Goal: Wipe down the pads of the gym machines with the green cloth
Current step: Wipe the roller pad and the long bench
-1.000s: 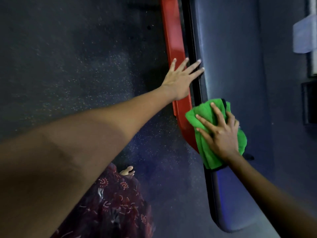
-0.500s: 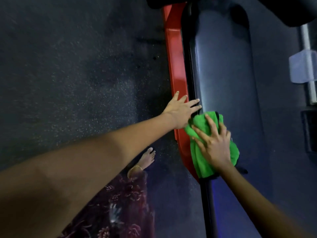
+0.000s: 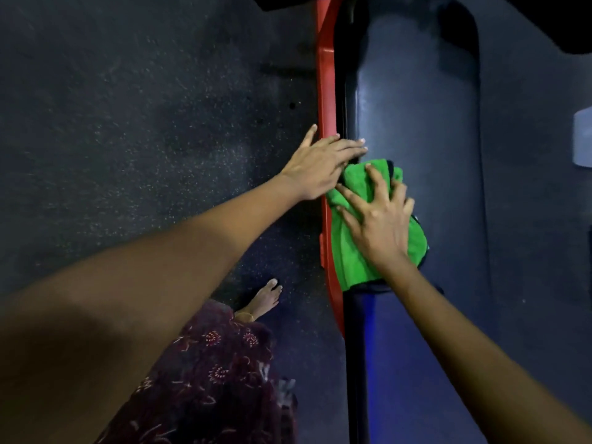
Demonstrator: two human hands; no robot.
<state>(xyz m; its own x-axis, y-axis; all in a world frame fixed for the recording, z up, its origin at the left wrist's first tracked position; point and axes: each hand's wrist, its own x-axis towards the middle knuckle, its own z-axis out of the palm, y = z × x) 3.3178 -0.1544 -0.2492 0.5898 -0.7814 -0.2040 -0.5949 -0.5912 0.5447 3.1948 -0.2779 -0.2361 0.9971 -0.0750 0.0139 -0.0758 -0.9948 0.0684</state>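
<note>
A long dark blue bench pad (image 3: 416, 100) runs up the right half of the view. The green cloth (image 3: 349, 251) lies bunched on the pad's left edge. My right hand (image 3: 381, 219) presses down on the cloth with spread fingers. My left hand (image 3: 320, 168) rests flat with straight fingers on the red frame rail (image 3: 325, 75) and the pad's left edge, just above the cloth and touching its top corner.
Dark speckled rubber floor (image 3: 144, 123) fills the left side. My bare foot (image 3: 264, 299) and patterned maroon garment (image 3: 208, 373) are at the bottom centre. A pale block (image 3: 583, 139) sits at the right edge. A black machine part (image 3: 544, 17) overhangs the top right.
My left hand has slid down along the rail toward the cloth and now touches it. The view has shifted so more of the pad's top end shows.
</note>
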